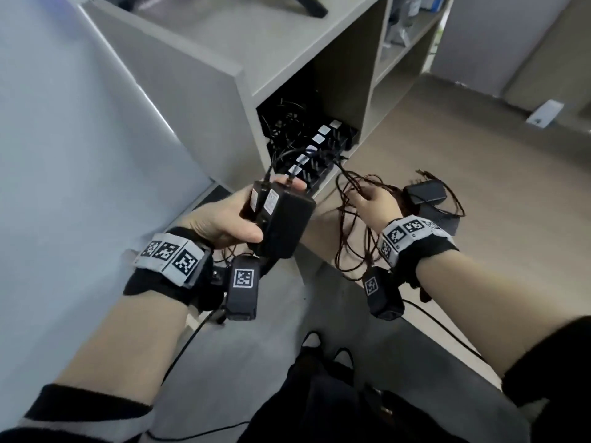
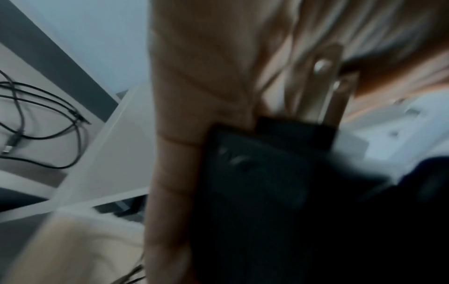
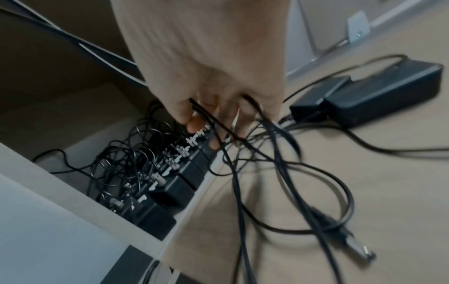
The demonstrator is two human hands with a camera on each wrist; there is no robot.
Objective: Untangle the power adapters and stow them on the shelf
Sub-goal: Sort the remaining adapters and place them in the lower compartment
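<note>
- black adapters [image 1: 281, 219] gripped in left hand [image 1: 220, 219], fingers curled around them, long axis toward the shelf [image 1: 307, 75], cable end leading.
- right hand [image 1: 375, 203] pinches tangled cables [image 1: 351, 244] just beside the shelf opening.

The person is wearing black sleeves [image 1: 550, 362] pushed back up both forearms, the left one showing a pale grey band [image 1: 86, 420] along its edge. Each wrist is carrying a black fabric strap [image 1: 153, 282] wrapped with a light grey band [image 1: 169, 255] printed with black-and-white square markers. A small black camera block [image 1: 243, 287] bearing one more marker is hanging under the left wrist, and a similar block [image 1: 382, 292] is hanging under the right wrist. Thin black cables [image 1: 192, 340] are trailing from both blocks back towards the body.
</note>
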